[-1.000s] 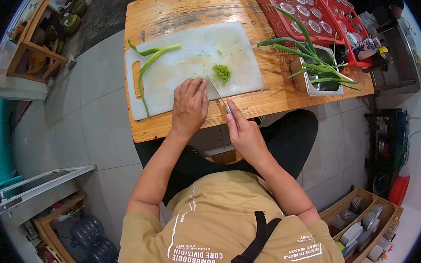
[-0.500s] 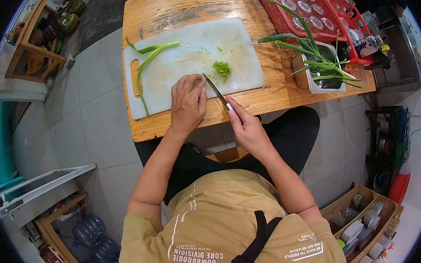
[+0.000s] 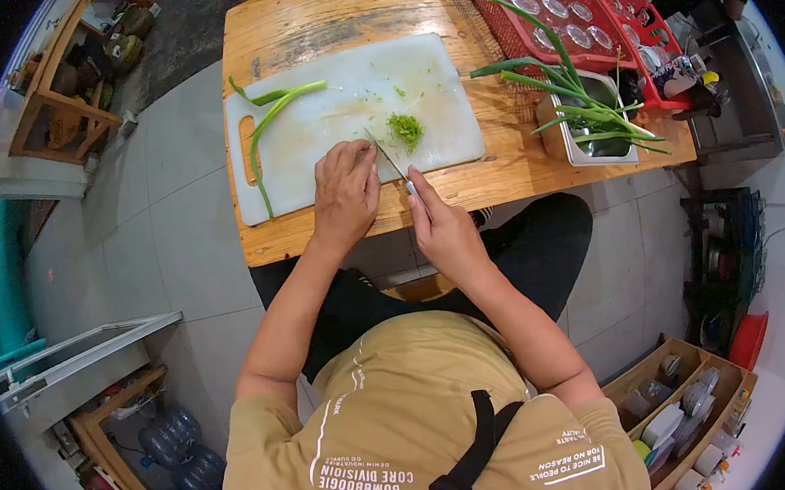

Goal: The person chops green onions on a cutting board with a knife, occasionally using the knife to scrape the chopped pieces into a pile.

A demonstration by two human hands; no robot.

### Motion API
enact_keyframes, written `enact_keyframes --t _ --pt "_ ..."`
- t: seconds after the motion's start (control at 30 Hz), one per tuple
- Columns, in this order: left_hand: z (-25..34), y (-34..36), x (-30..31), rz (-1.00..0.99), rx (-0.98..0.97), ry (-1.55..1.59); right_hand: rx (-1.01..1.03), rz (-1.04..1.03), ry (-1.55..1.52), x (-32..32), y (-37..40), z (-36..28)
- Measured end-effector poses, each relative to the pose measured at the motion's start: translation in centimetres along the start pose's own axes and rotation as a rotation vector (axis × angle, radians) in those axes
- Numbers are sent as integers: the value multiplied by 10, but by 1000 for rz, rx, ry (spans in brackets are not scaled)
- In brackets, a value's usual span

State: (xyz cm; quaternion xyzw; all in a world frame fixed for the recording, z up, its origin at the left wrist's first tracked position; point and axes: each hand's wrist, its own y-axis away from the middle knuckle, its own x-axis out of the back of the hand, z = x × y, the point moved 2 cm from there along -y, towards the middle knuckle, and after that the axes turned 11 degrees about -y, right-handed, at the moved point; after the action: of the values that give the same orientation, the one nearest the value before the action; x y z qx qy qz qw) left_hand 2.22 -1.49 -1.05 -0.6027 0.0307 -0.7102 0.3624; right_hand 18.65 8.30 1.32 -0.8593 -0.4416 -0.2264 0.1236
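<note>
Right hand (image 3: 444,228) wrapped round the knife (image 3: 390,159); left hand (image 3: 345,185) curled just beside its tip, whether holding anything I cannot tell. Chopped greens (image 3: 406,133) lie right of the tip on the cutting board (image 3: 379,59), a green stalk (image 3: 305,90) beyond the left hand, a metal container (image 3: 605,159) well rightward

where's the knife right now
In the head view, the knife is in the right hand, over the near edge of the white cutting board, its blade between the left hand and the chopped greens.
</note>
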Motion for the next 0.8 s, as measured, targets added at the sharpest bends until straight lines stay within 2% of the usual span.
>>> enact_keyframes --t 0.3,0.6,0.8 --pt "13 -21 -11 -6 -41 7 -92 18 -197 27 7 -6" --pt "20 -27 -5 11 -27 41 -176 102 -182 46 13 -5" --pt "22 -36 -12 20 -7 28 -221 90 -197 32 8 6"
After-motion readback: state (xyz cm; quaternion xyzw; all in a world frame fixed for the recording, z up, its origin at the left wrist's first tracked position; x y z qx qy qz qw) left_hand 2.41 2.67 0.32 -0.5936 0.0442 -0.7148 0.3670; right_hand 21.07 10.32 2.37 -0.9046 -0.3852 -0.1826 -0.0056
